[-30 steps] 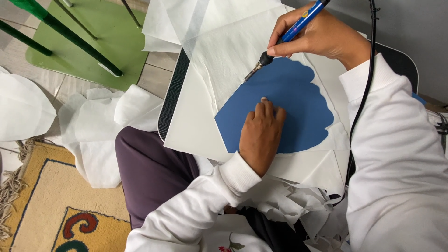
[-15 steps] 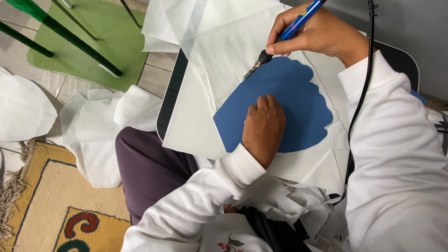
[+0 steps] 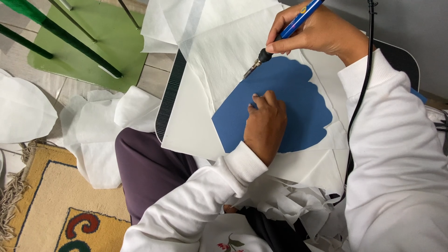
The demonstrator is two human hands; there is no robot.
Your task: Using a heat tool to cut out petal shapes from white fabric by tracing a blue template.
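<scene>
- My left hand (image 3: pixel 264 122) lies flat, fingers together, pressing the blue scalloped template (image 3: pixel 298 100) onto white fabric (image 3: pixel 219 51).
- My right hand (image 3: pixel 319 30) is clamped on a blue-handled hot tool (image 3: pixel 284 33), tip at the template's upper-left edge.
- I see free fabric left of the tip; scraps (image 3: pixel 298 205) pile below.
</scene>
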